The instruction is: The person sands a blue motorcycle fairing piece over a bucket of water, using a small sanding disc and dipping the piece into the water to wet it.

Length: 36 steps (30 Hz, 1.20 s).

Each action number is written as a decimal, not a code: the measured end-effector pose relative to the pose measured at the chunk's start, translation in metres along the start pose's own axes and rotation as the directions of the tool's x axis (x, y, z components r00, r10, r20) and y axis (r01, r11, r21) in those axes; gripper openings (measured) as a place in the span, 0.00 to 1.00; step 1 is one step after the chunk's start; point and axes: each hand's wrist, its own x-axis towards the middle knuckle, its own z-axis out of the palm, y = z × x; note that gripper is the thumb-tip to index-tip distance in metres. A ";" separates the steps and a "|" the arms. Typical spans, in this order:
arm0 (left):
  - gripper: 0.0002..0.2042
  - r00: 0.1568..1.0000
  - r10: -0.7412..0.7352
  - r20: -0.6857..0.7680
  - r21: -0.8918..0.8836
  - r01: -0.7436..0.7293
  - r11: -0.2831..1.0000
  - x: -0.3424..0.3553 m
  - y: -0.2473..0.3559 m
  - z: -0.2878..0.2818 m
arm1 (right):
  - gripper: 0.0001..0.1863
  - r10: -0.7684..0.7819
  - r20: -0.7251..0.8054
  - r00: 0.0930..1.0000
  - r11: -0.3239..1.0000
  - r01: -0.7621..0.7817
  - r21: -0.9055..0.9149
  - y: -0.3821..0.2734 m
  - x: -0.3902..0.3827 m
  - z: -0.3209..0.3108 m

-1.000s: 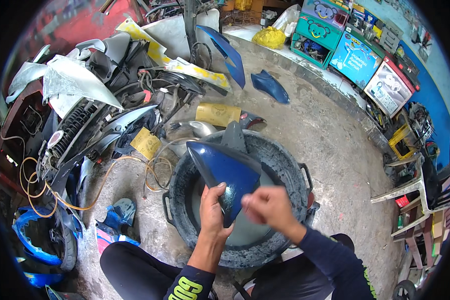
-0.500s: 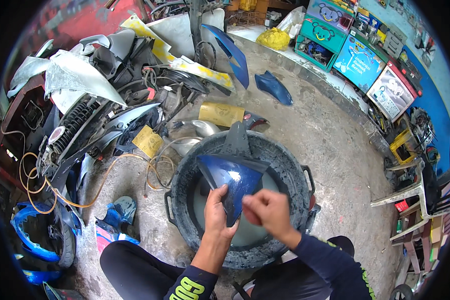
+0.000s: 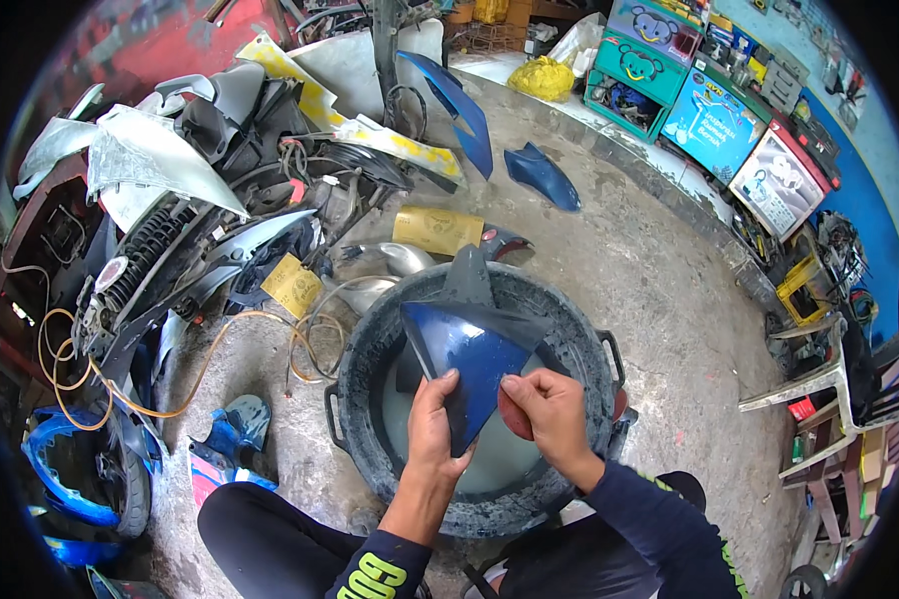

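Over the water-filled black tub (image 3: 365,494), my left hand (image 3: 435,424) grips the lower narrow end of a blue motorcycle fairing panel (image 3: 469,354), its thumb on the glossy face. The panel is tilted, its wide end pointing away from me. Closed in a pinch, my right hand (image 3: 554,414) holds a reddish-brown piece of sandpaper (image 3: 515,414) at the panel's right edge. Whether the sandpaper touches the panel I cannot tell. Behind the blue panel, a dark grey pointed part (image 3: 467,275) leans on the tub's far rim.
A heap of motorcycle body parts (image 3: 160,160) fills the left. Yellow printed sheets (image 3: 440,230) and a coiled orange hose (image 3: 210,369) lie nearby. Two blue panels, one a curved piece (image 3: 541,177), rest beyond the tub. Cabinets (image 3: 714,120) and a white stand (image 3: 809,384) line the right.
The panel has turned slightly, its wide end shifting right. My right hand has moved a little right, and the sandpaper in it shows more plainly. The left hand keeps its grip.
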 end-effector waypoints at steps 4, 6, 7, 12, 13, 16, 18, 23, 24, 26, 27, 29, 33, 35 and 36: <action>0.10 0.998 0.041 0.045 0.002 -0.042 0.999 -0.001 0.002 0.007 | 0.15 0.106 -0.027 0.994 0.986 -0.102 0.133 -0.007 0.026 -0.006; 0.11 0.999 0.040 0.019 0.016 -0.040 0.999 0.001 0.000 0.002 | 0.15 0.078 0.016 0.997 0.992 -0.080 0.097 -0.007 -0.005 0.008; 0.12 0.999 0.038 -0.005 0.036 -0.038 0.999 0.004 0.000 -0.001 | 0.16 0.051 0.056 0.997 0.996 -0.055 0.067 -0.006 -0.019 0.015; 0.14 1.000 0.009 -0.020 -0.007 -0.009 1.000 0.008 -0.002 -0.014 | 0.15 0.123 0.046 0.991 0.992 -0.123 0.001 -0.018 0.001 0.012; 0.14 0.999 0.005 -0.032 0.000 -0.006 1.000 0.009 -0.003 -0.008 | 0.15 0.075 0.099 0.992 0.997 -0.076 0.008 -0.009 -0.017 0.017; 0.15 0.998 0.046 -0.031 -0.013 -0.046 0.999 0.010 -0.007 -0.004 | 0.15 -0.094 0.160 0.983 0.989 0.110 -0.099 -0.016 -0.036 0.022; 0.13 0.998 0.056 0.040 -0.106 -0.051 0.993 0.010 0.000 -0.005 | 0.15 -0.012 0.105 0.994 0.995 0.022 -0.098 -0.024 -0.009 0.014; 0.13 0.998 -0.058 -0.033 -0.081 0.055 0.995 0.010 -0.005 -0.014 | 0.15 -0.347 0.245 0.905 0.905 0.392 -0.168 -0.016 -0.026 0.019; 0.14 1.000 -0.017 -0.023 -0.099 0.014 0.995 0.009 -0.005 -0.012 | 0.15 -0.218 0.209 0.953 0.952 0.255 -0.171 -0.016 -0.015 0.014; 0.15 0.999 0.023 -0.050 -0.090 -0.027 0.996 0.010 -0.004 -0.013 | 0.15 -0.089 0.195 0.977 0.980 0.120 -0.156 -0.015 -0.006 0.012; 0.15 0.998 0.021 -0.051 -0.094 -0.026 0.995 0.010 -0.005 -0.011 | 0.15 -0.087 0.197 0.977 0.980 0.120 -0.160 -0.014 -0.011 0.013; 0.14 0.994 0.106 -0.020 0.006 -0.106 0.994 0.004 -0.003 0.003 | 0.15 -0.378 0.326 0.866 0.872 0.452 -0.188 -0.014 -0.024 0.015; 0.15 0.979 0.205 0.016 0.051 -0.206 0.977 0.000 0.001 0.007 | 0.15 0.095 0.314 0.945 0.991 -0.059 -0.123 -0.031 -0.001 0.007; 0.14 0.980 0.201 0.001 0.065 -0.201 0.977 -0.004 0.000 0.011 | 0.16 -0.235 0.374 0.897 0.919 0.331 -0.216 -0.020 -0.023 0.014; 0.14 0.972 0.234 0.014 0.071 -0.234 0.970 -0.004 -0.001 0.011 | 0.14 -0.206 0.373 0.905 0.929 0.300 -0.215 -0.023 -0.021 0.012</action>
